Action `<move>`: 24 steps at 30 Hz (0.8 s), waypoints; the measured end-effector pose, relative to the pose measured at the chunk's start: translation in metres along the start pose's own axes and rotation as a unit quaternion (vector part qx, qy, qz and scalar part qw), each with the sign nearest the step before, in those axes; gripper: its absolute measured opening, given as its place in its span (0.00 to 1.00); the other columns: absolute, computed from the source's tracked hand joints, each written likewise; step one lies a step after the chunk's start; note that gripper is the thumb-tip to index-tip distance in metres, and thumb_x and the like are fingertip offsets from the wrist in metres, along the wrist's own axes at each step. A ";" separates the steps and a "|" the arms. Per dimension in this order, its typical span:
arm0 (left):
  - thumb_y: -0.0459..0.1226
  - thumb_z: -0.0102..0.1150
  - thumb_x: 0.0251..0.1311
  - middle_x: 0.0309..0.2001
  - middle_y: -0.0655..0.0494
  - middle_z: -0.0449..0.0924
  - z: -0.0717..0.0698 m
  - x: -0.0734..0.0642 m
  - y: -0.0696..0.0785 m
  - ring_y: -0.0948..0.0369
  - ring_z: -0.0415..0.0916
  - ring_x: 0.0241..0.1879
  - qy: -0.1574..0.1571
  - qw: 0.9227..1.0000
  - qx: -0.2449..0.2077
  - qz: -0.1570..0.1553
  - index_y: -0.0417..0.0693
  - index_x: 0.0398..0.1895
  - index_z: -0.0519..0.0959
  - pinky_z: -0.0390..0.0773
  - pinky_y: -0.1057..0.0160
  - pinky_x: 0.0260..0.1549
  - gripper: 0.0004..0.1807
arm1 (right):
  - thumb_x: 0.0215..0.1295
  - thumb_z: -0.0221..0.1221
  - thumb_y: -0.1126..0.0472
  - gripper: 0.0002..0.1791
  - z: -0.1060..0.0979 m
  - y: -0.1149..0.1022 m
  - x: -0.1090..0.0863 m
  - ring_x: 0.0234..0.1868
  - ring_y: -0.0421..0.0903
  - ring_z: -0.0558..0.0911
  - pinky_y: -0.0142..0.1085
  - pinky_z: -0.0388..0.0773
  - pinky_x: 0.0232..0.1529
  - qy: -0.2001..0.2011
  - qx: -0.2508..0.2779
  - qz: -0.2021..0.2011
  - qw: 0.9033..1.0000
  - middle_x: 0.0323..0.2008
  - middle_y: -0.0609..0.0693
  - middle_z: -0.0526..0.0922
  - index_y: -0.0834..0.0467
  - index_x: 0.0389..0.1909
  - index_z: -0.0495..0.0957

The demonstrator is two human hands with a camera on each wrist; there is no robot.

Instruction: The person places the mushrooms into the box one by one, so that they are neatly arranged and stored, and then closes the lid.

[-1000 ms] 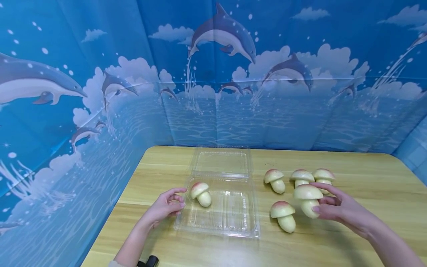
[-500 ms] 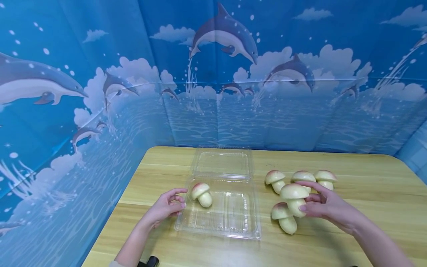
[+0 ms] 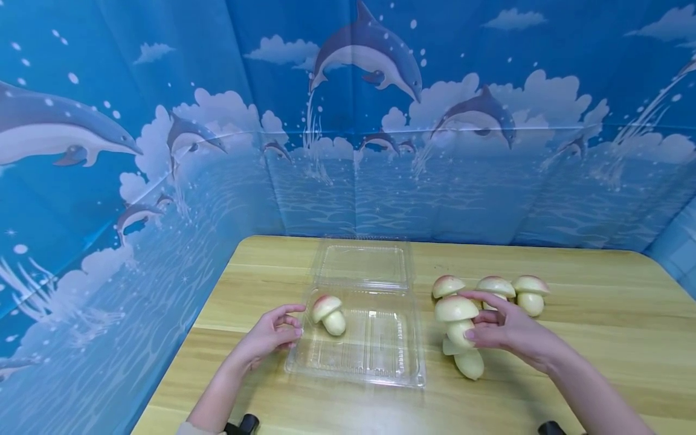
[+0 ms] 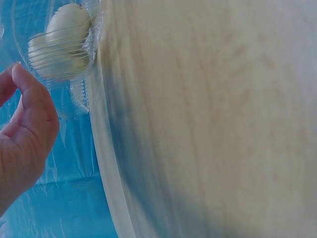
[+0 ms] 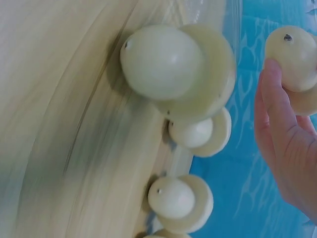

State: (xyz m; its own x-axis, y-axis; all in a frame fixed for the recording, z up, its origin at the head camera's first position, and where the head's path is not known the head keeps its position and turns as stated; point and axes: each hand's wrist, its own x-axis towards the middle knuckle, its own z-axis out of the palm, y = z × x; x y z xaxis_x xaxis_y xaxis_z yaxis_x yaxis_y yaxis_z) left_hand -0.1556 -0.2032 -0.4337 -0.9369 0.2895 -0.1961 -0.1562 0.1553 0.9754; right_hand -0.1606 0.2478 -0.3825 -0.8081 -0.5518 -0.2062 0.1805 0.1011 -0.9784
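My right hand (image 3: 502, 329) grips a toy mushroom (image 3: 457, 311) with a pale cap and stem, thumb on the stem and fingers at the back. It is raised over the table, overlapping a second mushroom (image 3: 470, 364) in the head view. In the right wrist view the held mushroom (image 5: 292, 57) shows its stem end. My left hand (image 3: 269, 335) is at the left rim of a clear plastic clamshell box (image 3: 375, 380), its fingers loosely bent and fingertips right at the rim. One mushroom (image 3: 329, 315) with a reddish cap lies inside the box's left part.
Behind the right hand stand more mushrooms, one at the left (image 3: 447, 286), one in the middle (image 3: 496, 286) and one at the right (image 3: 530, 295). The box's lid (image 3: 363, 266) lies folded back on the wooden table (image 3: 261, 272). A blue dolphin-print curtain (image 3: 326, 199) hangs behind.
The right hand has carried the held mushroom leftward, towards the box, from beside the front mushroom to over its cap. The left hand and the box stay in place.
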 end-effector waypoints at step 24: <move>0.28 0.57 0.57 0.38 0.50 0.70 0.004 0.004 0.002 0.63 0.71 0.27 0.008 1.000 0.003 -0.002 0.36 0.64 0.63 0.74 0.69 0.27 0.30 | 0.57 0.61 0.68 0.41 0.041 -0.002 0.060 0.37 0.44 0.78 0.43 0.78 0.43 -0.035 0.028 -0.015 0.999 0.38 0.54 0.76 0.63 0.69 0.50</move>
State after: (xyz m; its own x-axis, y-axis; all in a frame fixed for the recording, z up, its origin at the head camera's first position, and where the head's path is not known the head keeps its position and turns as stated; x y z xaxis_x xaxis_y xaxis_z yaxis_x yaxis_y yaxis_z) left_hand -0.1581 -0.1986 -0.4330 -0.9410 0.2744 -0.1979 -0.1576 0.1619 0.9741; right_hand -0.1860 0.1804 -0.3925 -0.7728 -0.6108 -0.1724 0.1892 0.0375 -0.9812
